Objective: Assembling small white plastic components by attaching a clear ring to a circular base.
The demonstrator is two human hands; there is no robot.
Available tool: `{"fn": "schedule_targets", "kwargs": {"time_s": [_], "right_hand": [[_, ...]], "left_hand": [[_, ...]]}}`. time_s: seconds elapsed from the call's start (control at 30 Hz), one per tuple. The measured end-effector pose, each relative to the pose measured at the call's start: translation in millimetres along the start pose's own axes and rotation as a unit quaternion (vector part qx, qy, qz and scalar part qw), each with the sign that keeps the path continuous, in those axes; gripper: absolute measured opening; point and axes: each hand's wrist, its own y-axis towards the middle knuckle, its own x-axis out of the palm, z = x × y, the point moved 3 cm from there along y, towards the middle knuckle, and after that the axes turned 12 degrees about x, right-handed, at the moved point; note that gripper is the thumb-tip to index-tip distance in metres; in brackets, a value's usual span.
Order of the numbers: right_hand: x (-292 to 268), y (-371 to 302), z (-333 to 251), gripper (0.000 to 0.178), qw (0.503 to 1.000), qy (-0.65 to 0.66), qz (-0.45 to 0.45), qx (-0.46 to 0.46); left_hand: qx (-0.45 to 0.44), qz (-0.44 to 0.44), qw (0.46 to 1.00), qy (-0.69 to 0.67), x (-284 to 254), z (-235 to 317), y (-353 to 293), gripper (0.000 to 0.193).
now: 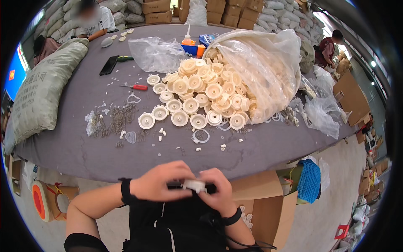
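Close to my body, just off the table's near edge, a round cream plastic part (pixel 194 185) is held between both hands. My left hand (pixel 164 181) grips it from the left, fingers over the top and thumb below. From the right, my right hand (pixel 218 191) closes on the same part with its fingertips. The part is tilted edge-on, so its face is hidden. Beyond the hands, a heap of similar cream round parts (pixel 214 90) spills from a clear plastic bag (pixel 268 71). Small white plugs (pixel 198 149) and a translucent ring (pixel 200 135) lie nearest to my hands.
Metal springs (pixel 123 119) and a red-handled screwdriver (pixel 135 87) lie on the grey table (pixel 92 151). A black phone (pixel 109 66), a glue bottle (pixel 188 38) and a stuffed sack (pixel 46 92) sit farther off. An open cardboard box (pixel 268 210) holds similar parts. Other people sit beyond.
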Motion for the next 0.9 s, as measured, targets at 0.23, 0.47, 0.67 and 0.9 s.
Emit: {"fn": "schedule_targets", "kwargs": {"time_s": [0.23, 0.47, 0.67, 0.9], "right_hand": [[22, 18, 50, 0.039, 0.971, 0.122, 0.052, 0.198], [33, 43, 48, 0.035, 0.975, -0.196, 0.035, 0.096], [58, 57, 56, 0.023, 0.957, -0.283, -0.010, 0.069], [38, 42, 66, 0.018, 0.969, -0.208, 0.046, 0.123]], "left_hand": [[-0.246, 0.237, 0.932, -0.119, -81, -94, 7, 0.027], [-0.076, 0.154, 0.944, 0.282, -80, -96, 26, 0.025], [-0.031, -0.023, 0.958, 0.283, -35, -108, 61, 0.019], [0.024, -0.021, 0.915, 0.402, -32, -132, 93, 0.027]]}}
